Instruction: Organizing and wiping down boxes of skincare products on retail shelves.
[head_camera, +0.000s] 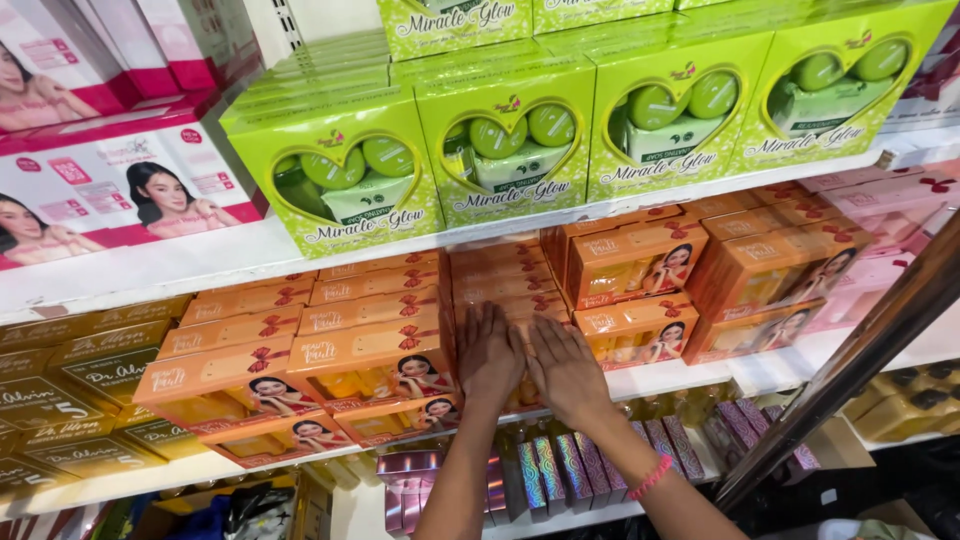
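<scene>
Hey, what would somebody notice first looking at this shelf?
Bright green boxes with heart-shaped windows line the upper shelf. Below, both hands, left hand and right hand, press flat on a stack of orange boxes mid-shelf. Shiny holographic boxes stand on the shelf beneath.

Both arms reach up and forward from the lower edge of the view, forearms bare and converging toward the middle. The left hand (490, 355) lies flat, palm away from the camera, fingers straight, close together and pointing up. The right hand (563, 368) sits just beside it in the same pose, palm forward, fingers extended and slightly spread, its thumb side touching or nearly touching the left hand. Neither hand curls in a grip; both are open and pressed flat. The right wrist is bent back a little, and a pink bracelet (650, 478) circles the right forearm just below it.
</scene>
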